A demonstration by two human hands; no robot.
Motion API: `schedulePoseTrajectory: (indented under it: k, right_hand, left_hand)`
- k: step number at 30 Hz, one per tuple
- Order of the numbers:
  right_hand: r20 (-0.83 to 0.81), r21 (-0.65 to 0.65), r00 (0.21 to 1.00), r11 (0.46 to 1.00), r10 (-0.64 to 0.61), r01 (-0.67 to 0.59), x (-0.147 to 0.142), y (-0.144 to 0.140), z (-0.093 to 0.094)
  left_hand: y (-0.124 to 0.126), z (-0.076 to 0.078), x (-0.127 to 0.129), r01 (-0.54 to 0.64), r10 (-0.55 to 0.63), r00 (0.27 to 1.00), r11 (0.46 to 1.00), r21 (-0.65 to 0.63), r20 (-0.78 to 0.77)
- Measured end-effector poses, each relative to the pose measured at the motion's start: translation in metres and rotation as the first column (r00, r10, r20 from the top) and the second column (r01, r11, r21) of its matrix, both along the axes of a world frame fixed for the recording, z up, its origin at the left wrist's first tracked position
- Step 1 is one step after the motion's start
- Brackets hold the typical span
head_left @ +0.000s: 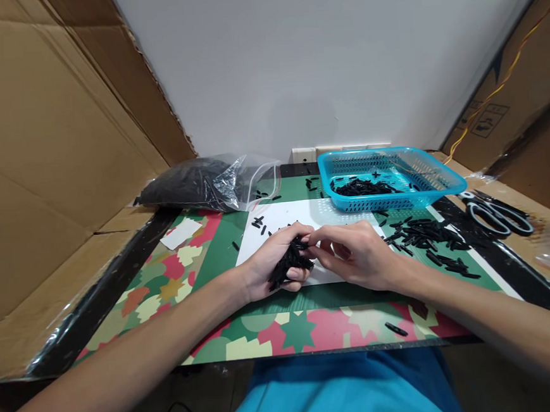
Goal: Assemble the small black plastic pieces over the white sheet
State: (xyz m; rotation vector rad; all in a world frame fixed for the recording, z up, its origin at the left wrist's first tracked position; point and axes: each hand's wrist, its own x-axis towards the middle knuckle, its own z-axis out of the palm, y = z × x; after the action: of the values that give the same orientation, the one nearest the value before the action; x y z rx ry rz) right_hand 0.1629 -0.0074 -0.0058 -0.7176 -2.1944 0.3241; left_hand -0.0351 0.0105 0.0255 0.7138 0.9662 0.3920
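Note:
My left hand (272,263) is cupped around a bunch of small black tubes (290,263), held just above a white sheet (286,221) on the patterned mat. My right hand (357,253) reaches in from the right, its fingertips pinching at the top of that bunch. A loose pile of the same black pieces (425,237) lies on the mat just right of my right hand. A blue plastic basket (437,180) behind it holds more black pieces.
A clear plastic bag (207,185) full of black pieces lies at the back left. Scissors (494,213) rest at the right edge. Cardboard walls stand on both sides. A white paper scrap (181,234) and stray black pieces lie on the mat.

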Motion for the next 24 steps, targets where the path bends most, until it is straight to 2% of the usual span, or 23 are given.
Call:
schedulePoseTrajectory:
  k: [4, 10, 13, 20, 24]
  right_hand:
    - [0.022, 0.005, 0.999, 1.000, -0.025, 0.025, -0.002, -0.001, 0.000]
    - [0.014, -0.079, 0.999, 0.996, -0.046, 0.047, -0.002, -0.001, 0.001]
    - [-0.007, -0.061, 0.999, 0.997, -0.046, 0.045, -0.001, -0.002, 0.002]
    - [-0.081, -0.016, 0.992, 0.995, -0.101, 0.100, 0.006, 0.000, 0.006]
    - [-0.050, 0.047, 0.991, 0.991, -0.121, 0.123, 0.011, 0.004, 0.005]
  left_hand:
    - [-0.001, 0.000, 0.001, -0.008, 0.008, 1.000, 1.000, 0.003, 0.004]
    - [-0.001, 0.000, 0.001, 0.003, -0.003, 1.000, 1.000, -0.015, 0.000]
    - [0.001, 0.000, 0.000, 0.025, -0.024, 1.000, 0.999, -0.041, 0.008]
    - [0.003, -0.002, -0.005, 0.034, -0.014, 0.983, 0.994, -0.104, 0.184]
    - [0.002, -0.001, -0.007, 0.071, -0.045, 0.970, 0.993, -0.099, 0.241]
